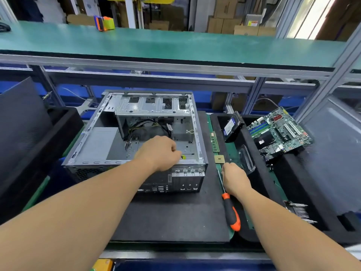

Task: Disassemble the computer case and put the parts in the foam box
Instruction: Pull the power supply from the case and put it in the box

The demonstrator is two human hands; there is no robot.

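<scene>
An open computer case [134, 137] lies on its side on a black mat [166, 216] in the middle of the desk [212, 122], its side panel off and the inside facing up. Loose cables [148, 124] and a metal drive cage [154, 106] show inside at the far end.

The left hand [162, 153] reaches over the near edge of the case, fingers curled around a small yellowish part [183, 157] at the case's near right rim; what that part is cannot be told. The right hand [235, 177] rests on the desk just right of the case, fingers curled loosely; whether it holds anything cannot be told. A screwdriver [230, 210] with an orange and black handle lies beside it, its shaft passing by the hand.

Between the hands and further back, a small square chip [219, 159] and a green memory stick [214, 141] lie by the mat's right edge.

A black foam box [259, 173] sits along the desk's right edge. In it are a hard drive [232, 127] leaning upright at the far end and a clear plastic piece [247, 159]. A green circuit board [279, 133] rests tilted on the box's far right rim.
</scene>
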